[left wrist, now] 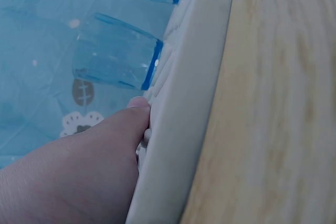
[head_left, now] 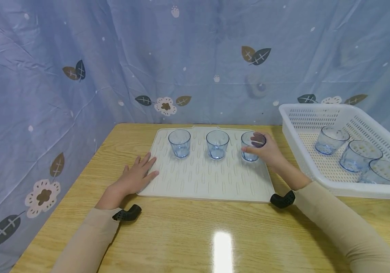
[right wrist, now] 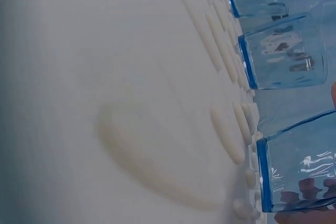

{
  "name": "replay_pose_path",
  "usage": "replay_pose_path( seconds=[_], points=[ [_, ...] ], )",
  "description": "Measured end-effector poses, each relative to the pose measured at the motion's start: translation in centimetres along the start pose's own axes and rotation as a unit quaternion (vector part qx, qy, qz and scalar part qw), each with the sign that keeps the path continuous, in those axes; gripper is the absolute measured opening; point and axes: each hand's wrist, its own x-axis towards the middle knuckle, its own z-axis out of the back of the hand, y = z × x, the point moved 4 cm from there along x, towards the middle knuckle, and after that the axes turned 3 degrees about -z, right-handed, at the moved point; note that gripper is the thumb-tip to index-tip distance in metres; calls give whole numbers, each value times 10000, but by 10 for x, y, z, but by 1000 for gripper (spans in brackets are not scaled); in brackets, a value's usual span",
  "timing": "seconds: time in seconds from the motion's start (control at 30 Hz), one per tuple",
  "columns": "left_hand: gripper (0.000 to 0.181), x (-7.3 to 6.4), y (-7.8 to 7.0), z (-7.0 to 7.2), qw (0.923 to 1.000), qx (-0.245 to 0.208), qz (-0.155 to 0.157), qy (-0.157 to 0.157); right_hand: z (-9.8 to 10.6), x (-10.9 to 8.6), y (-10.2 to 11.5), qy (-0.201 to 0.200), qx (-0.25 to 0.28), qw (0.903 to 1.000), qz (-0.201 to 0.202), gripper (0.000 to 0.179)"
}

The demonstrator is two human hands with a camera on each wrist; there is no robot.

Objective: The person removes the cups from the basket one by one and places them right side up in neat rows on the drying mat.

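Three clear bluish glasses stand upright in a row along the back of a white ridged drying mat [head_left: 202,182]: a left glass [head_left: 180,145], a middle glass [head_left: 217,145] and a right glass [head_left: 249,153]. My right hand [head_left: 266,149] holds the right glass from its right side, thumb in front and fingers behind, partly seen through the glass. In the right wrist view this glass [right wrist: 294,161] appears at the lower right, its base at the mat. My left hand [head_left: 136,176] rests at the mat's left edge with fingers spread; its thumb [left wrist: 137,111] lies at that edge.
At the right, a white plastic basket [head_left: 304,151] holds three more glasses, one upright [head_left: 331,141] and others leaning toward the near right corner. A wooden table [head_left: 174,235] lies beneath. Behind and to the left hangs a blue patterned cloth [head_left: 195,68].
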Motion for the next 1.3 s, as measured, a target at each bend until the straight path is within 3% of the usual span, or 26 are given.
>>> replay_pose_path(
  seconds=[0.63,1.3],
  points=[
    [67,-1,-1,1,10000,10,32,38,7,-3,-5,608,-97,9979,-208,97],
    [69,0,1,-1,10000,-64,-11,13,14,-9,-5,603,-68,9981,51,101]
  ],
)
